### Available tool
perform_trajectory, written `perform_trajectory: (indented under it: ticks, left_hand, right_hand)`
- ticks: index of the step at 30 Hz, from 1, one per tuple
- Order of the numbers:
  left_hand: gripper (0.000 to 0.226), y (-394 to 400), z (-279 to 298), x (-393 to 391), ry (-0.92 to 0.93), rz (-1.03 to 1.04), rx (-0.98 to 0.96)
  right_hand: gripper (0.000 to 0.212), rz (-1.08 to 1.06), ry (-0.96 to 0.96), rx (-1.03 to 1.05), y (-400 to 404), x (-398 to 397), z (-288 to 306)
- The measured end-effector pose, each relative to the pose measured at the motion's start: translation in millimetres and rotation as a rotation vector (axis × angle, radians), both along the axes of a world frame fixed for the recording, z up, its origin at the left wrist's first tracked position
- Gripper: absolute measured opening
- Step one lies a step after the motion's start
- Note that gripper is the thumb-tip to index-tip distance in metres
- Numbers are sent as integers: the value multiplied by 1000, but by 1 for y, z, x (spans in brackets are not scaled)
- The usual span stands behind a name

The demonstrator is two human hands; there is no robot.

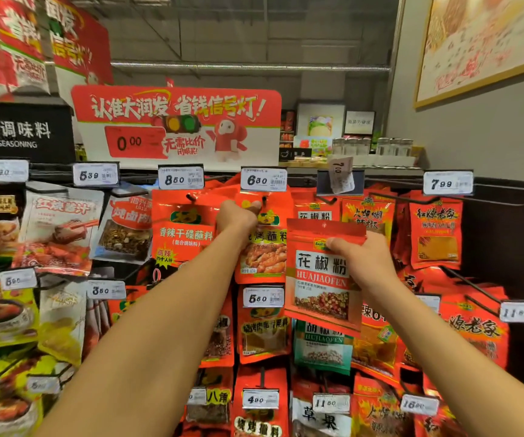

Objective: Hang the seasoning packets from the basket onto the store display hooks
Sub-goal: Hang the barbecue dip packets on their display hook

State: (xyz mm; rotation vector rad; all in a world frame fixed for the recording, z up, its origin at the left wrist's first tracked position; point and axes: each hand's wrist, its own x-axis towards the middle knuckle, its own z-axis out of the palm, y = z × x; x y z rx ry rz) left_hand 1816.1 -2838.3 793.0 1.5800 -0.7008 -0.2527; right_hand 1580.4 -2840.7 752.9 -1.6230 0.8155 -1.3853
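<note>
While the left hand [238, 216] pinches the top of an orange-red packet [262, 247] at the hook [264, 200] under the 6.30 price tag [264, 179] in the centre of the frame, the right hand [361, 260] grips a huajiaofen packet [320, 279] just right of centre, off any hook. Most hooks already carry packets, so the job looks well advanced; the held packet remains to hang. No basket is in view.

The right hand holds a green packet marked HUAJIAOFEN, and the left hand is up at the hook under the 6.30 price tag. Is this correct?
Not quite: in the head view the HUAJIAOFEN packet in the right hand is red, not green. The rest is right: the left hand is up at the hook under the 6.30 price tag.
</note>
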Motion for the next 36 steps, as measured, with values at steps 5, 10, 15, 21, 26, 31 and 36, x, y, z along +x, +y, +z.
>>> perform_trajectory:
  ticks: [5, 10, 15, 21, 26, 31, 36]
  left_hand:
    - [33, -5, 2, -12, -59, 45, 38]
    - [63, 19, -14, -24, -269, 56, -24]
    - [44, 36, -33, -55, -517, 19, -164]
    - [48, 31, -38, -93, -718, -18, -157]
    - [53, 12, -25, -112, -476, -123, -146]
    - [28, -5, -2, -111, -38, -262, -225]
    - [33, -13, 6, -102, -46, -249, -271]
  right_hand:
    - [4, 16, 21, 14, -6, -5, -5]
    - [5, 38, -87, 45, -17, -18, -9]
    - [13, 48, -158, 125, -35, -14, 1]
    - [29, 45, -143, 166, -58, -11, 24]
    - [21, 108, -131, 221, -67, -7, 33]
    - [14, 99, -93, 208, -73, -2, 35]
    - [16, 122, -107, 164, -77, -1, 30]
